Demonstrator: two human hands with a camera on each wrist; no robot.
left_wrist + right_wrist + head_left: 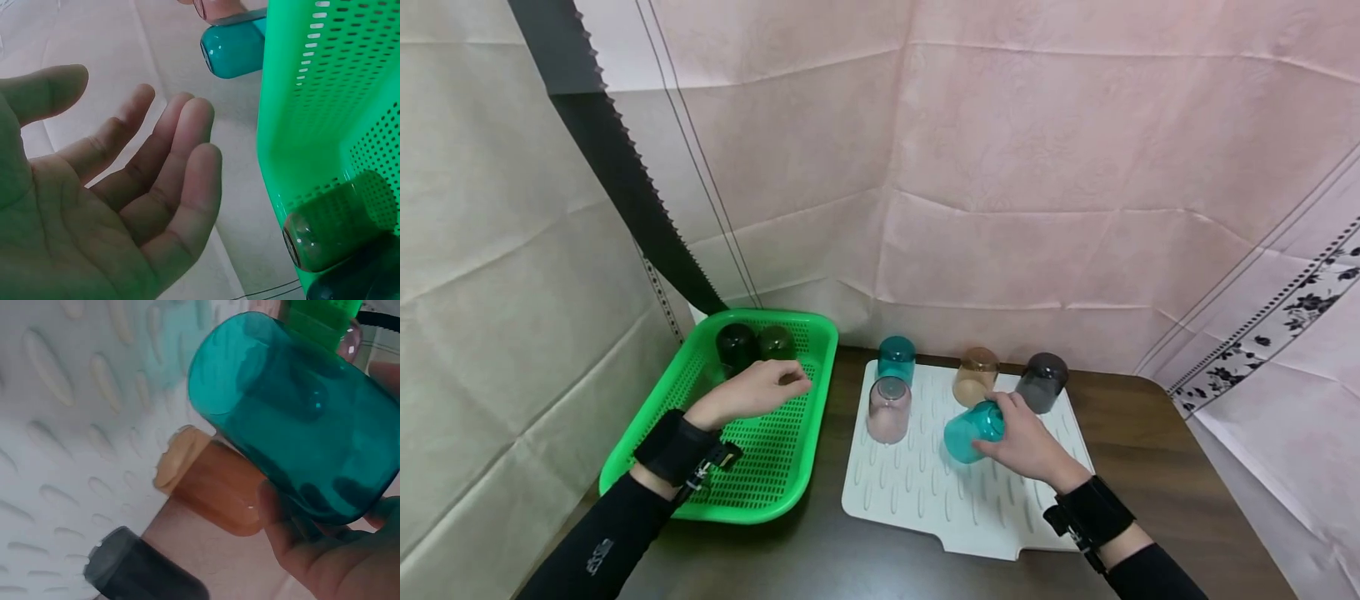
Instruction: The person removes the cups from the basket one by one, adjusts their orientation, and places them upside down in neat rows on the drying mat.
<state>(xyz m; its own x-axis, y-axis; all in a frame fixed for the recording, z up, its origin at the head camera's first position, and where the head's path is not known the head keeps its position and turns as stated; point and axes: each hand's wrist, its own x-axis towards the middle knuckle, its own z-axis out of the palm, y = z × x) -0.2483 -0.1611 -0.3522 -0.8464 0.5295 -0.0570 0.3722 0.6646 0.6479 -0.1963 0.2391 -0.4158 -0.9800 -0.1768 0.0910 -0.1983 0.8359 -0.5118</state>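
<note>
A: Where is the teal cup point(973, 431) now?

B: The right hand point(1026, 446) grips it, tilted on its side, above the white mat point(925, 492), at about six o'clock from the amber cup point(975, 376).

A: And the left hand point(752, 392)?

B: It holds nothing; the fingers are relaxed and loosely spread over the green basket point(760, 492), near two dark cups at its twelve o'clock.

A: How will the cup handle?

B: I think it is light, stiff and smooth, maybe a little slippery. Holding around the middle of the body seems safest.
</note>
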